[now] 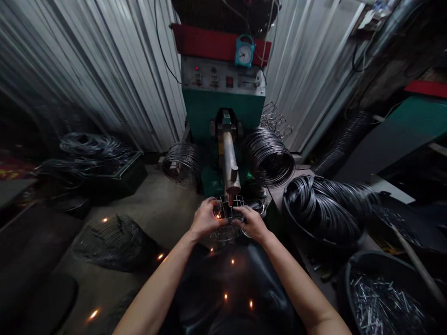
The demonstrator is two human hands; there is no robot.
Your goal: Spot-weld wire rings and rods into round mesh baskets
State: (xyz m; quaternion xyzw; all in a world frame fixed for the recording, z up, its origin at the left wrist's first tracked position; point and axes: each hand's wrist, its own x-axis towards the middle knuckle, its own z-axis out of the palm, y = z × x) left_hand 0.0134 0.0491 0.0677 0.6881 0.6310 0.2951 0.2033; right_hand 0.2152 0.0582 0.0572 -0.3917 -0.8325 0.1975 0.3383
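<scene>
A round wire basket sits under the tip of a spot welder's metal arm, at the middle of the head view. My left hand is closed on the basket's left side, thumb reaching inward. On the right side, my right hand has its fingers and thumb bent around the wires close to the welder's copper-coloured tip. Orange sparks glow in the air around the basket and in front of a dark apron. The basket's lower part is hard to make out.
The green welding machine carries a blue clock. Wire ring bundles hang left and right of it. At right stand a tub of wire rings and a bucket of short metal pieces. A wire bundle lies on the left floor.
</scene>
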